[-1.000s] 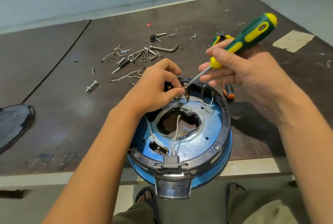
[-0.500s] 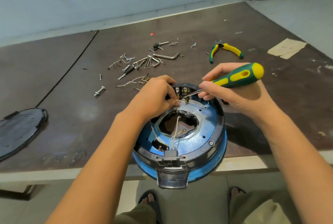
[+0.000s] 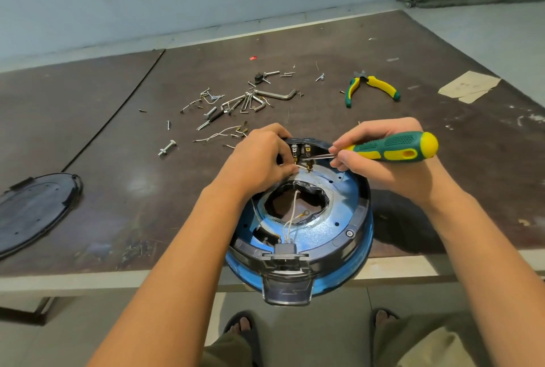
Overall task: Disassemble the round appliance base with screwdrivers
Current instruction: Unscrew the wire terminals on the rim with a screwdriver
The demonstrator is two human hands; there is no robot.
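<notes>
Presently, the round appliance base (image 3: 330, 236) is sitting open side up at the near edge of the surface (image 3: 141, 189), its near side overhanging that edge. Both hands are working at its far inner rim. The left hand (image 3: 259, 160) is reaching over the left side of the base, fingers curled together and pinching a thin white wire (image 3: 301, 166) beside the metal terminals (image 3: 300, 149). The right hand (image 3: 383, 172) is hovering over the far right part of the base, clamped round the green and yellow screwdriver (image 3: 395, 148); the shaft is pointing left, its tip lying at the terminals just beside the left fingertips. Whether the tip is seated in a screw cannot be told. A black cover (image 3: 35, 213) is lying at the left edge of the surface. Loose screws and hex keys (image 3: 250, 101) are lying scattered beyond the base, and pliers (image 3: 380, 84) are resting toward the far right, well apart from both hands.
</notes>
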